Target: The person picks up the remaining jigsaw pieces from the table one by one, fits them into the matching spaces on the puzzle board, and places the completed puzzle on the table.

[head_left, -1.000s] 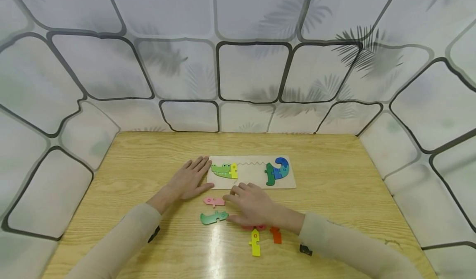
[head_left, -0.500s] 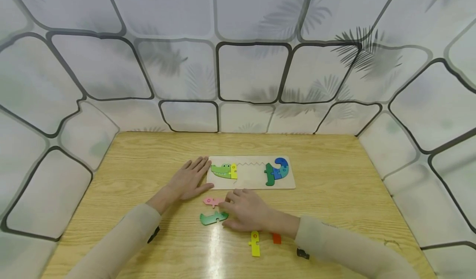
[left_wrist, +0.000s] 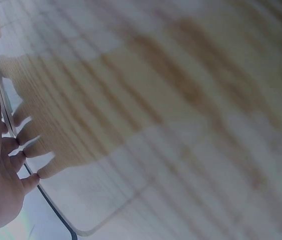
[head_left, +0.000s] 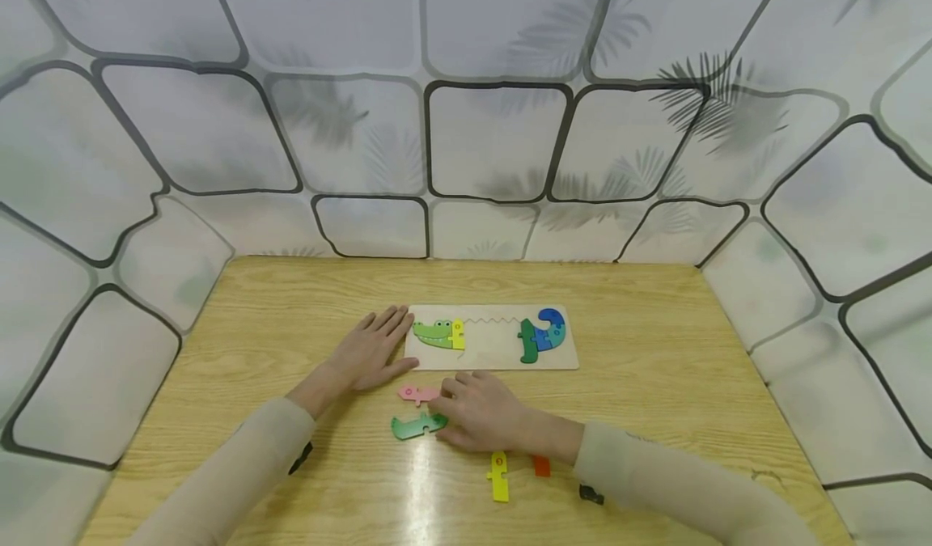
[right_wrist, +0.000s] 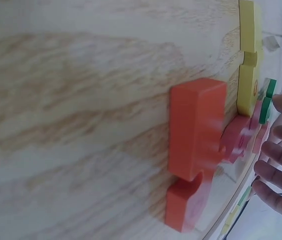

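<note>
Green piece (head_left: 410, 429): one, flat, left of the right hand's fingers; long axis roughly left to right, its right end toward the gap between thumb and index finger. Pink piece (head_left: 412, 394): one, just beyond the green, likewise lengthwise, right end at the index fingertip.

Right hand (head_left: 482, 412): the nearer to both; fingers loosely bent, thumb and index apart, nothing seen gripped; cannot tell whether the tips touch either piece.

Magenta piece (right_wrist: 236, 137): beneath the right palm, seen from the wrist only. Yellow piece (head_left: 500, 481) and orange piece (head_left: 542, 467): behind the right fingers, toward the person.

Left hand (head_left: 371, 352): fingers straight and spread, holding nothing, at the left edge of the board (head_left: 491, 356). Board: beyond the right fingers; crocodile head (head_left: 433, 335) at its left, blue tail (head_left: 556, 329) at its right, bare stretch between.
</note>
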### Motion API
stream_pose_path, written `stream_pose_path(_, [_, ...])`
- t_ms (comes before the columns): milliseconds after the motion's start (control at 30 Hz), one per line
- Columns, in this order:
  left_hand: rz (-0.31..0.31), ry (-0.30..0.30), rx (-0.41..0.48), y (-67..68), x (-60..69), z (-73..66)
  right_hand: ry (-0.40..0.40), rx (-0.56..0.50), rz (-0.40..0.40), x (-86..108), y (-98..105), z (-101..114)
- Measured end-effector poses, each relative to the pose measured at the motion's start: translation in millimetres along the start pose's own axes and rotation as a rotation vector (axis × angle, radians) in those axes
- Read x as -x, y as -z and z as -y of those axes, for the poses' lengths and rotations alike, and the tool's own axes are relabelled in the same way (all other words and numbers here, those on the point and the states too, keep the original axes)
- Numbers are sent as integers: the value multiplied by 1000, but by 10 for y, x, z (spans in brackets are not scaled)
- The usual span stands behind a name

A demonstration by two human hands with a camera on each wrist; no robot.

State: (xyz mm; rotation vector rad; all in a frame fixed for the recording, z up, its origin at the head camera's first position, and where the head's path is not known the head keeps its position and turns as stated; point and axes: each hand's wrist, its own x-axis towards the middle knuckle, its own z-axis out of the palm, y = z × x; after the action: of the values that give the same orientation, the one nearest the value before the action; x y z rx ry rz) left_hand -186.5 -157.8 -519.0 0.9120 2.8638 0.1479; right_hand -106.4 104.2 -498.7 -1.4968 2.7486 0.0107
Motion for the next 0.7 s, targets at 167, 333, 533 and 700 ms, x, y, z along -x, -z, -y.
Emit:
stream_pose_path(167, [0, -2, -5, 5, 1, -2, 5, -6, 14, -17, 2, -7])
stream_pose_path(333, [-5, -5, -3, -7, -4, 7, 3, -2, 20, -26, 10, -6])
stream_pose_path(533, [-8, -7, -6, -15, -10, 16, -9, 9, 42, -34, 11, -3])
stream_pose_path(700, [-13, -8, 0, -18, -2, 17, 0, 19, 41, -29, -4, -8])
